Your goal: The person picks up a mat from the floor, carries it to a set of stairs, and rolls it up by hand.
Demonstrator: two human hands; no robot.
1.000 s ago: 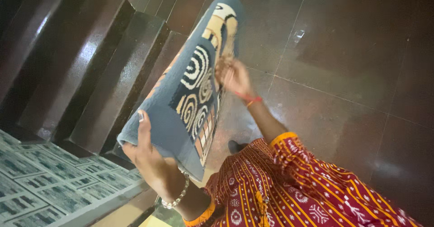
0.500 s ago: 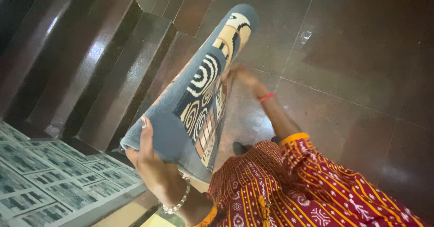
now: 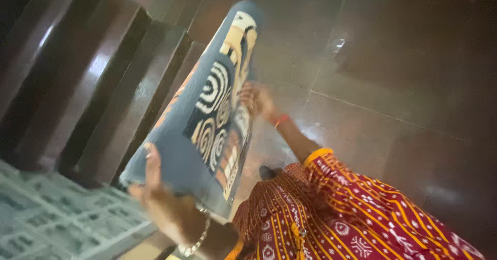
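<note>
Swung slightly leftward since half a second ago, the blue woven mat with cream spiral and stripe patterns (image 3: 207, 120) is held folded and tilted above the dark polished tile floor (image 3: 393, 73), beside dark stone steps (image 3: 119, 79). Its near end is clamped by the fingers of the left hand (image 3: 158, 198); its far edge is pinched by the blurred right hand (image 3: 255, 99).
</note>
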